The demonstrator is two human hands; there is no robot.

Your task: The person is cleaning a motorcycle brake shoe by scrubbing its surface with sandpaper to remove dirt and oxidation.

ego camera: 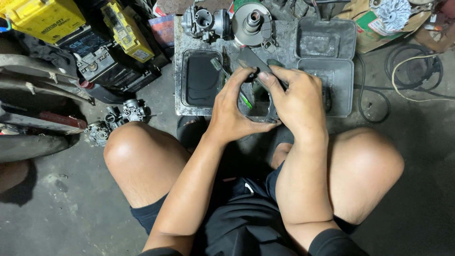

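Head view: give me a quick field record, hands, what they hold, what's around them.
view: head camera, looking down at a person crouched on a concrete floor
left hand: grip on the near rim of a dark flat ring-shaped part
right hand: fingers laid over the same part's right side
metal tray: dark and greasy, under the hands
on tray, far side: carburetor, round metal clutch-like part
floor, left: yellow batteries, second carburetor
floor, right: coiled cable
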